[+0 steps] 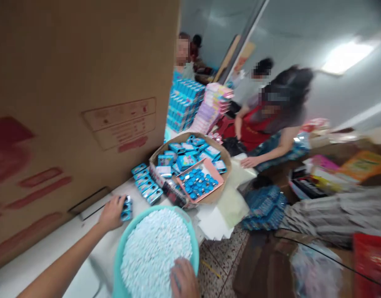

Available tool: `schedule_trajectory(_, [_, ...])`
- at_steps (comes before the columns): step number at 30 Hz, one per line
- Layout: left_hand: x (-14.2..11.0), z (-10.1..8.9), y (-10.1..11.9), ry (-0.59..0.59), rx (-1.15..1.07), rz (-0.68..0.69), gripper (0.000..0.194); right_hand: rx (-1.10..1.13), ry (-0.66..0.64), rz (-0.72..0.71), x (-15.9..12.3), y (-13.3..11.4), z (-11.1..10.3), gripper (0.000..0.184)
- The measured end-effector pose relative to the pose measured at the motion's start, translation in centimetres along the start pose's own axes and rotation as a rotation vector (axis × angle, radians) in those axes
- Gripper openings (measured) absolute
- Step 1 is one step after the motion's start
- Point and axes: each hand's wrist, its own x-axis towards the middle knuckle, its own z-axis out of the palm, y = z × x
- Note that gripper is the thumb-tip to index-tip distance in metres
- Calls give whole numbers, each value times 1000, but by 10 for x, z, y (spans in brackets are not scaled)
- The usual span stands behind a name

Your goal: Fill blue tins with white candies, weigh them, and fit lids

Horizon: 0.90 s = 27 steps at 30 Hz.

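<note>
Looking down from far off, I see my right grip point(184, 277) low over the white bits point(156, 248) in the round green tub point(117, 265). Its fingers are bent and close together, but I can't tell if they pinch any bits. A little farther, my left grip point(111, 213) has its fingers together against two small blue boxes point(126, 210) on the tabletop point(100, 244) – I can't tell how hard it holds them. They sit just right of that grip, in a short line running away from me, by the tub's left rim. The left grip is the nearer one to them. Past them, a slanted row of blue boxes point(147, 184) lies ahead and to the right, beside the big cardboard tray point(172, 190). Farther back – a person in a red apron point(252, 128).
</note>
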Motion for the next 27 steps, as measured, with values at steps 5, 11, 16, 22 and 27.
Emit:
schedule_trajectory(5, [-54, 14, 6, -33, -26, 16, 81, 55, -124, 71, -11, -11, -12, 17])
schedule_trajectory(11, [-100, 38, 1, 237, -105, -90, 72, 43, -151, 31, -22, -10, -15, 15])
schedule_trajectory(16, [-138, 54, -5, 302, -131, -47, 39, 27, -163, -14, -26, -7, -15, 14])
schedule_trajectory(22, [-147, 59, 0, 306, -132, -23, 19, 19, -186, -13, -27, -10, -15, 14])
schedule_trajectory(27, [-148, 63, 3, 260, -213, -54, 28, 6, -192, -47, -27, -15, -20, 14])
